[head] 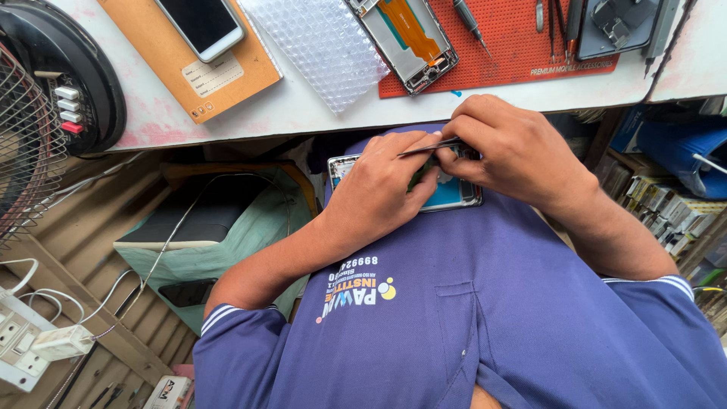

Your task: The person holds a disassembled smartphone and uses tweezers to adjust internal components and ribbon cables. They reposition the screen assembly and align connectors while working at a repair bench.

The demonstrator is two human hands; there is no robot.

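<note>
Against chest: left hand clenched on one opened phone, right hand pinching one tweezers

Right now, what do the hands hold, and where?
The right hand grips tweezers at their rear end; the left hand steadies the opened phone from above.

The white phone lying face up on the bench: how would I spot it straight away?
Start at the black fan on the left, then move right to the tan board. The white phone lies on it, whole and dark-screened, unlike the opened phone frame on the red mat.

glossy metal tweezers, matt red mat
</note>
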